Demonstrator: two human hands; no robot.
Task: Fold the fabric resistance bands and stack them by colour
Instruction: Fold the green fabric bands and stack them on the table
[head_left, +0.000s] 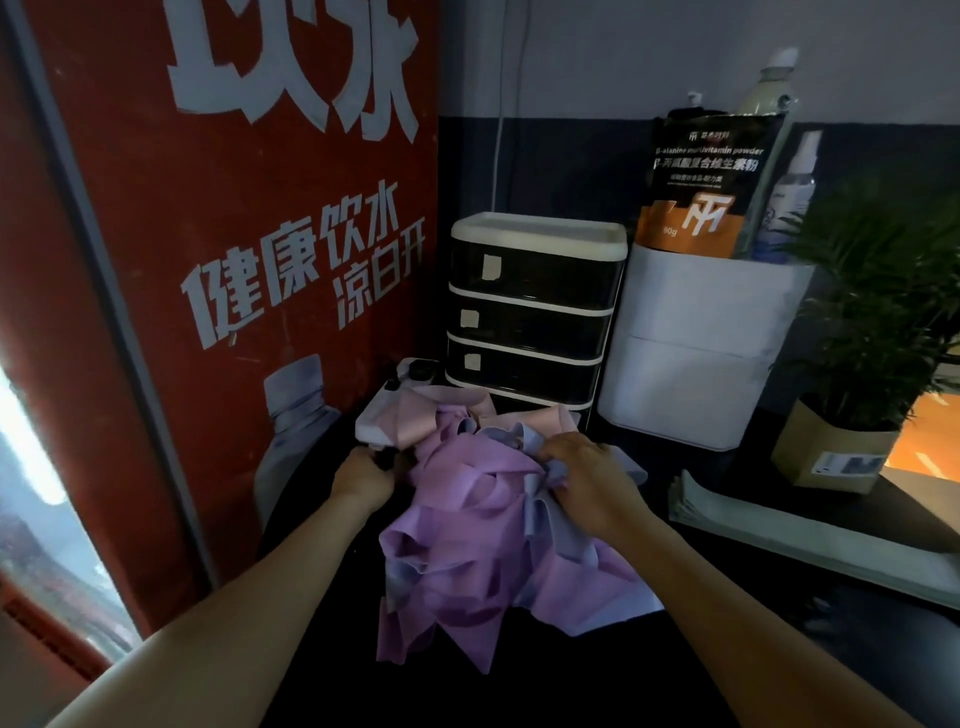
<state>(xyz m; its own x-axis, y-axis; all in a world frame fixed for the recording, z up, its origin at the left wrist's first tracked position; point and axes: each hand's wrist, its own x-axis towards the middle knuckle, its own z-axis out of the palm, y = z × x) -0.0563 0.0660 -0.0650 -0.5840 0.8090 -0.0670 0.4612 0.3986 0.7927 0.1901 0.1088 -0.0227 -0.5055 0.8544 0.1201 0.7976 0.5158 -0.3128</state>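
bands (467, 525) – tangled heap | left hand (363, 475) – grip unclear | right hand (587, 478) clutches bands

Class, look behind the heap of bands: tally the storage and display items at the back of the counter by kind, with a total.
Drawer unit: 1, with 3 drawers
White bin: 1
Orange-and-black powder pouch: 1
Spray bottle: 1
Potted plant: 1
Total: 5
The heap of bands is too tangled to count.
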